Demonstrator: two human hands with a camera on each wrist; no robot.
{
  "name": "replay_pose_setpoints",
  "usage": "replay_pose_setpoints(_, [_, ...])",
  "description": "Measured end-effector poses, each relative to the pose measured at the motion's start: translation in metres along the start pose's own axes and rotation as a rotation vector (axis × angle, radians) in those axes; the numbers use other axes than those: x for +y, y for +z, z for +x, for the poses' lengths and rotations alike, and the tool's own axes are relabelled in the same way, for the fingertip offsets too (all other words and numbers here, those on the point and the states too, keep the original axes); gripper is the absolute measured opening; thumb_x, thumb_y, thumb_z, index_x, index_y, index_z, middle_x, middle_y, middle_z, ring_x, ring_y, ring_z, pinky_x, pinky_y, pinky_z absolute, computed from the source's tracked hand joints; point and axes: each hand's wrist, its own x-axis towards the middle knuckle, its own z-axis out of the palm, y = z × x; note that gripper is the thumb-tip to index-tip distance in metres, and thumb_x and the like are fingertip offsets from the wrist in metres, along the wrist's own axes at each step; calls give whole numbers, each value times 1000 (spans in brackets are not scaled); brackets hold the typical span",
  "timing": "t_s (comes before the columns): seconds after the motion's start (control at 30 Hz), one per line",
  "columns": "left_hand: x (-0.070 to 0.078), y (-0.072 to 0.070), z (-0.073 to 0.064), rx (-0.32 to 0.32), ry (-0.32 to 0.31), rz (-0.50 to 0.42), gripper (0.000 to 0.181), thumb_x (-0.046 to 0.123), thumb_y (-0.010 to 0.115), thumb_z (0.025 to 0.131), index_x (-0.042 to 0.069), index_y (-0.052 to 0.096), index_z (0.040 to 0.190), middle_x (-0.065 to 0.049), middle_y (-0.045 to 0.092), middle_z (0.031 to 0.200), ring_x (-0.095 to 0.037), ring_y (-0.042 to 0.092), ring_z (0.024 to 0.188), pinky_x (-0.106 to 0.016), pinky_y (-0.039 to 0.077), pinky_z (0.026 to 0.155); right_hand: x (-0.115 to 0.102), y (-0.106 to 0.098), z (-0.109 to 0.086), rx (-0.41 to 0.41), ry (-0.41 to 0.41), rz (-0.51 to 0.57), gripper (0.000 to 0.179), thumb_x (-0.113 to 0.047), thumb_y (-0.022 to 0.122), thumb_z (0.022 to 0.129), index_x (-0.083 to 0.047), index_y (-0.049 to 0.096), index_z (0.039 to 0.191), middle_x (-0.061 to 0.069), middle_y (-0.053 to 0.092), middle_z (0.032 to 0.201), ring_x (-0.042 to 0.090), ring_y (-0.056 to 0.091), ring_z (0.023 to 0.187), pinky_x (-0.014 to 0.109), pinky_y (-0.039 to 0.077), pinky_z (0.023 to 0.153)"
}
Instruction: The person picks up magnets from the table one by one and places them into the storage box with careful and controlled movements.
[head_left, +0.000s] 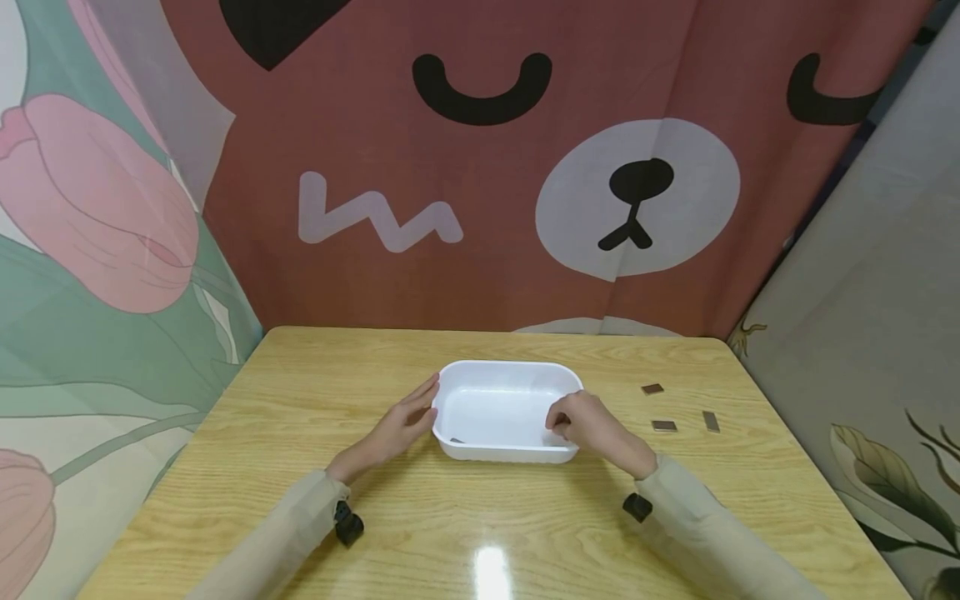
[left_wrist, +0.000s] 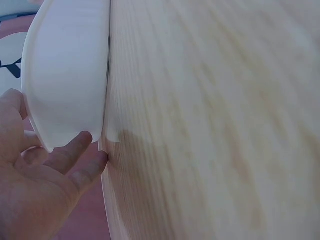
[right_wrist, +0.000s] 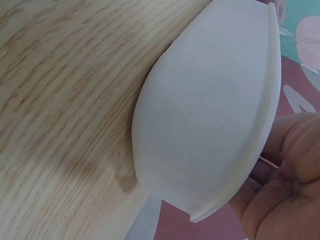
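A white rectangular plastic tray (head_left: 491,454) with rounded corners stands on the wooden table. Against its left end rests my left hand (head_left: 405,425), fingers extended; in the left wrist view that hand (left_wrist: 45,185) touches the tray's outer wall (left_wrist: 70,75). My right hand (head_left: 588,423) reaches over the tray's right end, its fingers bent down inside. Whatever is at those fingertips is hidden, and in the right wrist view the tray wall (right_wrist: 205,110) covers them from the right hand (right_wrist: 285,190). A small dark piece (head_left: 457,440) lies in the tray's near left corner.
To the right of the tray lie three small, flat, dark rectangular pieces: one farther back (head_left: 652,388), one nearer (head_left: 663,425) and one turned lengthwise (head_left: 710,421). Printed curtains (head_left: 487,275) hang behind the table and at both sides.
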Motion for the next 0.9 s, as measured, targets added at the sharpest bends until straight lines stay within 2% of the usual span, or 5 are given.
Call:
replay_pose_setpoints(0.17, [-20,4,2,9,8,10,49,-2,51,102,-13,32,146,-18,19,160,-38,19,146,-41,36,110,0,-1,-1,8,3,1,11,9,72,85,-2,76,84,2,71,81,10,62,73,25,55,64])
replay_pose_setpoints(0.27, [-25,4,2,12,8,-1,50,2,54,102,-10,34,146,-15,20,161,-35,20,146,-38,38,110,0,-2,-1,7,8,4,11,8,72,85,-2,76,84,1,71,80,10,62,72,25,55,63])
replay_pose_setpoints(0.5, [-26,3,1,9,23,2,51,6,53,103,-11,33,147,-14,20,161,-35,21,146,-38,38,110,1,-2,-2,10,3,3,10,7,73,85,-3,76,84,1,71,80,9,62,72,24,55,62])
replay_pose_setpoints(0.9, [-24,4,0,9,9,-2,51,5,54,102,-10,34,147,-13,19,161,-35,20,146,-38,39,110,2,-4,-3,25,0,-3,10,6,73,85,-3,76,85,0,71,81,9,62,72,23,55,62])
